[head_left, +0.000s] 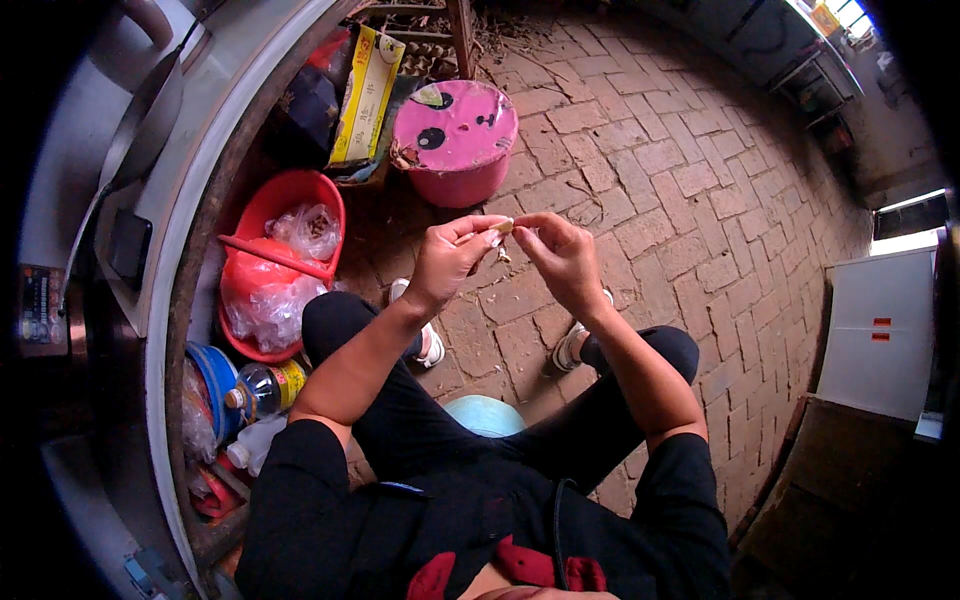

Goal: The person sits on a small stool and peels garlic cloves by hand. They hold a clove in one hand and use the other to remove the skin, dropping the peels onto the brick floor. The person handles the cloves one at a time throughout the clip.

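Note:
My left hand (449,262) and my right hand (562,258) meet above the floor between my knees, fingertips pinched on a small pale piece (503,227) that looks like a garlic clove. A thin papery bit (503,254) hangs just below it. Small pale flakes lie on the brick paving (640,230). A light blue round object (482,414) shows between my legs, partly hidden by them.
At left, a red basket (334,205) holds plastic bags, near bottles (266,393) and a blue tub (215,375). A pink round stool or bin (455,170) and boxes (368,90) stand ahead. A white cabinet (875,335) is at right, a counter (150,250) far left.

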`<state>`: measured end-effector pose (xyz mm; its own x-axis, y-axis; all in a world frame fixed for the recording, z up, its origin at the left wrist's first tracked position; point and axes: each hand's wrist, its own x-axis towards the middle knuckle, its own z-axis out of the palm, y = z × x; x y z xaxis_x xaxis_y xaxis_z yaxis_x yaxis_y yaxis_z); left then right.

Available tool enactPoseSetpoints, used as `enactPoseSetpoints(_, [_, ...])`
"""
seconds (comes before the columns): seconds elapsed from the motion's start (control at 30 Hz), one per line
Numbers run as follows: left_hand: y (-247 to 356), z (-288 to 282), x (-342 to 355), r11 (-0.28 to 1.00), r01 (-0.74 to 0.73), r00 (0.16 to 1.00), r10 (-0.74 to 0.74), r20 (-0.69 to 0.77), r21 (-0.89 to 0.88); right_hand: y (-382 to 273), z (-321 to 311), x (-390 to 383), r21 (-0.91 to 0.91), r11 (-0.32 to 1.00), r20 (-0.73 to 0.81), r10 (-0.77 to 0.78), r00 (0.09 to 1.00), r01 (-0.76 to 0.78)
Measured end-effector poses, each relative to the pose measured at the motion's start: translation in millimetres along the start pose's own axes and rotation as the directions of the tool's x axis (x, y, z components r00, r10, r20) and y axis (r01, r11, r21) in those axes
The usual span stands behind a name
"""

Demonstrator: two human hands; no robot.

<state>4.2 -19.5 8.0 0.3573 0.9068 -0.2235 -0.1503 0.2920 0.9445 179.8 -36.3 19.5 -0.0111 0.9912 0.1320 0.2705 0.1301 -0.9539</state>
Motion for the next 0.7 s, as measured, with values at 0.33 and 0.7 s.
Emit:
enactPoseSetpoints(0.33, [-4,7,-3,0.985,-0.103,0.995,0.103,0.006,0.138,9,-1,-1,-0.129,0.991,-0.029,0.016,0.999,-0.02])
enactPoseSetpoints(0.7, [1,1,-3,0.896,-0.292,0.953,0.302,0.023,0.335,1,-8,4,0.081,0.982,0.222,0.147,0.964,-0.169])
